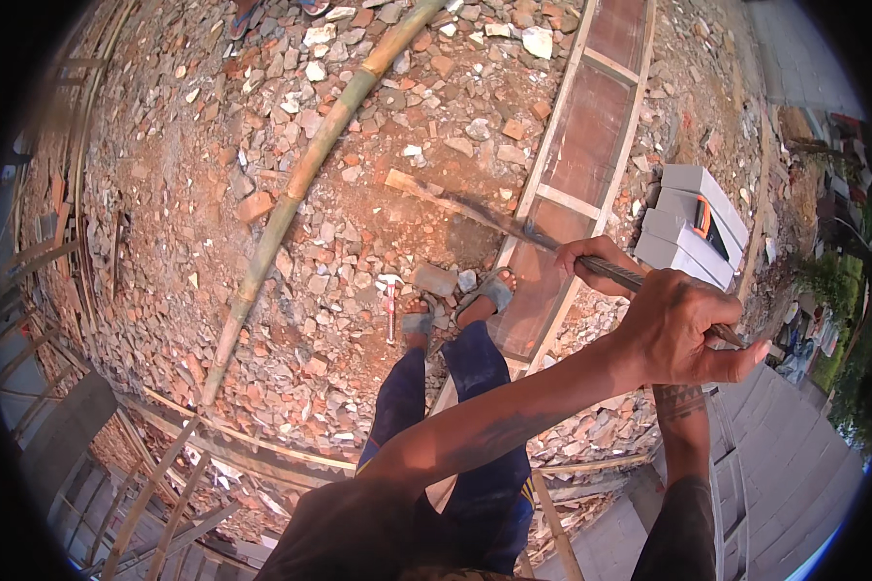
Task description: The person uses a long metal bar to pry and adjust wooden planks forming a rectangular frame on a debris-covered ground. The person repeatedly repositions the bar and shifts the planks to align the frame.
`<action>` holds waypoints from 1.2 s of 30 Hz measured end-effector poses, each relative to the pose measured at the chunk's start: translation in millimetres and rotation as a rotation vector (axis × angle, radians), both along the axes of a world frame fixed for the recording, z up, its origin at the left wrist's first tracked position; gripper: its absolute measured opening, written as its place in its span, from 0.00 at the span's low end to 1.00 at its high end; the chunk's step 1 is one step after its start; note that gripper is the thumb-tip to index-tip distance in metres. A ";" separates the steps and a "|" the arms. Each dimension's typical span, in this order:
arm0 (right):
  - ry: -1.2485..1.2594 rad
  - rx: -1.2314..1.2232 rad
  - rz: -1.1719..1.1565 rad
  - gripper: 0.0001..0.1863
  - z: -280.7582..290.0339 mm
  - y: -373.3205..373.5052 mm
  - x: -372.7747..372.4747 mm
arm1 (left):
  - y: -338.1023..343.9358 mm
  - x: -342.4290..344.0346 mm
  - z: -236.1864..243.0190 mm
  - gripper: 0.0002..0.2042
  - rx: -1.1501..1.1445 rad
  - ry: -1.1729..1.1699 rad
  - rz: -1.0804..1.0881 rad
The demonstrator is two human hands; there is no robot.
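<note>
A long dark, rough rod [610, 272] slants from the middle of the view toward the right; I cannot tell whether it is metal or wood. My left hand [693, 324] is closed round its near end, with the thumb pointing right. My right hand [594, 263] grips it farther along, its forearm passing behind my left hand. The rod's far part runs over a wooden frame with brown panels [586, 136]. A pale wood strip [426, 190] lies in line with it; whether they join is unclear. My sandalled feet [494, 292] are at the frame's edge.
Broken brick and stone rubble [310, 126] covers the ground. A bamboo pole [291, 198] crosses at left. A red-handled hammer [390, 312] lies by my feet. White blocks or boxes [693, 223] with an orange-black mark stand at right. Wooden poles [165, 504] are at lower left.
</note>
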State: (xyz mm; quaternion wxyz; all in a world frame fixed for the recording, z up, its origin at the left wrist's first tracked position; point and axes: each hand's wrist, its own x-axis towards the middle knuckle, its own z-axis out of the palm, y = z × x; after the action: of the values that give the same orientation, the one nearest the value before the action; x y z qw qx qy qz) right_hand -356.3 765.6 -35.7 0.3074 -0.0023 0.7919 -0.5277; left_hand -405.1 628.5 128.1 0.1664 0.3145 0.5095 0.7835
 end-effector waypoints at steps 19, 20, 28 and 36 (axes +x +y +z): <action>-0.129 -0.077 -0.026 0.09 -25.3 39.3 -87.4 | 74.1 -79.5 -25.0 0.29 -0.029 -0.105 0.381; -0.117 -0.063 -0.045 0.10 -27.6 40.3 -87.1 | 77.9 -76.1 -28.7 0.29 -0.019 -0.107 0.359; -0.146 -0.071 -0.041 0.10 -34.2 29.8 -75.4 | 78.1 -82.1 -32.9 0.30 -0.106 -0.068 0.301; -0.162 -0.027 -0.012 0.08 -32.8 33.7 -75.2 | 68.5 -80.4 -37.8 0.29 -0.041 -0.113 0.265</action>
State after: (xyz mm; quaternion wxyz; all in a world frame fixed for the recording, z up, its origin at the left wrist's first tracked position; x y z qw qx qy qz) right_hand -431.5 799.4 -68.5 0.3672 0.0413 0.7573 -0.5385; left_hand -485.6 697.0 90.3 0.0965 0.1961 0.5523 0.8045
